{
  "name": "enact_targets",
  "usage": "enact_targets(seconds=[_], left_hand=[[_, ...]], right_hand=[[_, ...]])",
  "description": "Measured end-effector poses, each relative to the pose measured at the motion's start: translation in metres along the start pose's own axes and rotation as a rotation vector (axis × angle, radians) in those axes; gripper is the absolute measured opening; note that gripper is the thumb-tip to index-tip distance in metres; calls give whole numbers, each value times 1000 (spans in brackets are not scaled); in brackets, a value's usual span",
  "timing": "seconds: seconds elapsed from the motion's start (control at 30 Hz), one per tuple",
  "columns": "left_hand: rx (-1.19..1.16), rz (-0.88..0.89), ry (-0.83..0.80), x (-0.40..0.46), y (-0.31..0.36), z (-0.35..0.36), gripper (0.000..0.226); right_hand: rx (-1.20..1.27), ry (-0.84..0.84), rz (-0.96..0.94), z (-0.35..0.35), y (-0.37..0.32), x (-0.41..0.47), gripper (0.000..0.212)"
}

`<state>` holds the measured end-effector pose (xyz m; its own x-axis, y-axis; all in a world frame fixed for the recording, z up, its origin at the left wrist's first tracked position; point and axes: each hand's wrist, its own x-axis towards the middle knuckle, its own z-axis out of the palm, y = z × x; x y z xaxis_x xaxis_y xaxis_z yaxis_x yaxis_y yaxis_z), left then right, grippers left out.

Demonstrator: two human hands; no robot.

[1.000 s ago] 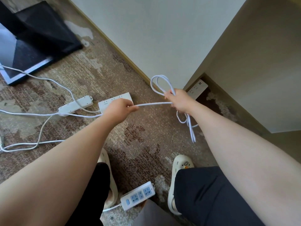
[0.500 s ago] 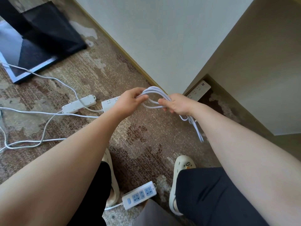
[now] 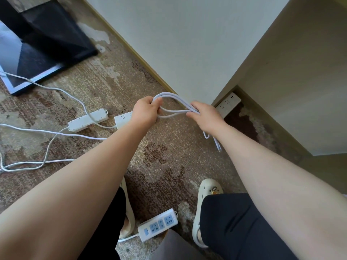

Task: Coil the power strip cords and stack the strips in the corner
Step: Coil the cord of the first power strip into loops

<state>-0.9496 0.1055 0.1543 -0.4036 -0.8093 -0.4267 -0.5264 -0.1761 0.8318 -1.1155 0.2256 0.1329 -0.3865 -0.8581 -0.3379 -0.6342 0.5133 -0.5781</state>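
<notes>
Both hands hold a white cord (image 3: 173,96) looped between them above the carpet. My left hand (image 3: 146,110) grips one end of the loops; my right hand (image 3: 204,117) pinches the other end, with more loops hanging below my wrist. One white power strip (image 3: 228,105) lies in the corner by the wall. Another strip (image 3: 123,119) lies partly hidden behind my left hand. A third strip (image 3: 88,120) lies left of it, with loose cords (image 3: 47,152) trailing over the carpet. A strip with blue sockets (image 3: 158,224) lies between my feet.
A black flat panel (image 3: 43,42) lies on the floor at the upper left. White walls (image 3: 187,44) meet at a protruding corner ahead, with a recess on the right. My feet wear pale clogs (image 3: 204,192) on the patterned carpet (image 3: 165,156).
My left hand let go of the stretched cord, came up to my right hand and took hold of the loops. The straight run of cord is now another loop.
</notes>
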Motion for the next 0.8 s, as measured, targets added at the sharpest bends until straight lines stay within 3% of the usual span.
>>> enact_targets(seconds=[0.07,0.23,0.3,0.47,0.6,0.8], left_hand=[[-3,-10,-1,0,1,2,27],[7,-50,-17,3,-3,-4,29],[15,-68,-19,4,-4,-8,31],[44,-77,-12,5,-2,-7,28],[-22,-61,-10,2,2,-1,27],[74,-29,-61,6,-3,-5,27]], right_hand=[[-90,94,-45,5,1,-4,6],[-248,44,-160,9,10,-7,27],[-234,32,-168,10,9,-5,28],[-147,-2,-141,4,0,-1,52],[-85,48,-99,3,4,-2,42],[17,-25,-27,0,4,-3,46]])
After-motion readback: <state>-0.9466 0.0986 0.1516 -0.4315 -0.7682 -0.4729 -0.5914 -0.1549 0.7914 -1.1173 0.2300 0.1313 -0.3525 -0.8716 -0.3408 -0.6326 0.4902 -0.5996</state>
